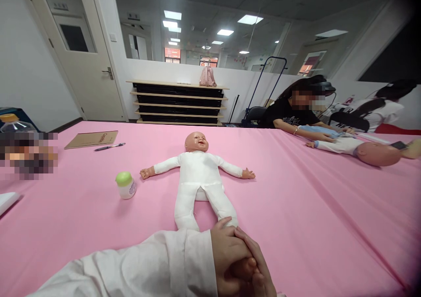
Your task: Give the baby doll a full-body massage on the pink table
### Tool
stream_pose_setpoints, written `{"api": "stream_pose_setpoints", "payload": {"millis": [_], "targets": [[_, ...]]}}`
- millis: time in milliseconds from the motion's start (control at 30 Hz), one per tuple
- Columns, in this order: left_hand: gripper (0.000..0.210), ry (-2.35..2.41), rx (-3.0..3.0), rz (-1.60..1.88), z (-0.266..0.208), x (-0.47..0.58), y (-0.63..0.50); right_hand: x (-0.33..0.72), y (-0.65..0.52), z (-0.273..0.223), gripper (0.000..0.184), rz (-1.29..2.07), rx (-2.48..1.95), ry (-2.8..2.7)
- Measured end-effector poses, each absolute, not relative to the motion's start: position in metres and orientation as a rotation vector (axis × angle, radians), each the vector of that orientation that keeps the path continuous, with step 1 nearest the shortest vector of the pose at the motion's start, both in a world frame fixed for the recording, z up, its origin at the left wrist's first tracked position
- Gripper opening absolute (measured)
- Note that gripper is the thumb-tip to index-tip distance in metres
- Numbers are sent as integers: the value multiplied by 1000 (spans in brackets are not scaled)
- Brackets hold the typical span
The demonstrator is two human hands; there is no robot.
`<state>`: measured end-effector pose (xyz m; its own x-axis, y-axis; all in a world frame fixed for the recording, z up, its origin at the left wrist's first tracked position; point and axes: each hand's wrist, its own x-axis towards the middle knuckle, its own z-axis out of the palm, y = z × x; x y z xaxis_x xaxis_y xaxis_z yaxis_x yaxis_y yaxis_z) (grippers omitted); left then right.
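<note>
A baby doll (200, 167) with a cloth body in white lies on its back, arms spread and head away from me. My left hand (228, 251), in a pale sleeve, curls around the doll's lower leg and foot at the near end. From the right, my right hand (259, 255) closes on the same foot, its fingers against my left hand. Between the hands part of the doll's foot (244, 268) shows; the rest is covered. The doll's other foot is hidden behind my left sleeve. Left of the doll stands a small jar (126, 185) with a green lid.
Pink cloth (296, 209) covers the table. A brown notebook (92, 139) and a pen (109, 147) lie at the back left. At the right a co-worker (296, 108) handles another doll (375, 152). A white object (8, 202) sits at the left edge.
</note>
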<state>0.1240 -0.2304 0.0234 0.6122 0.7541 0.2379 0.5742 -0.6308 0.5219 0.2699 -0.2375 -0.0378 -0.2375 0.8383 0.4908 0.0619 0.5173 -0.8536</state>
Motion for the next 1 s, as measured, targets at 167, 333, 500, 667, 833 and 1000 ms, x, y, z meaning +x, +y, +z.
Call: {"api": "stream_pose_setpoints", "payload": {"millis": [167, 333, 500, 667, 833, 1000], "targets": [[25, 1001, 2390, 661, 23, 121, -228, 265, -243, -35, 60, 1014, -698, -1627], [26, 1012, 2333, 731, 18, 119, -228, 269, -241, -37, 74, 994, -649, -1756], [29, 956, 2410, 765, 16, 119, -226, 273, -231, -39, 81, 850, -680, -1923], [32, 982, 2384, 746, 13, 118, -223, 268, -225, -48, 51, 733, -795, -1924], [34, 1024, 2418, 717, 8, 118, -221, 266, -226, -49, 53, 718, -789, -1935], [37, 1048, 2426, 757, 7, 119, -221, 270, -228, -38, 55, 759, -726, -1978]]}}
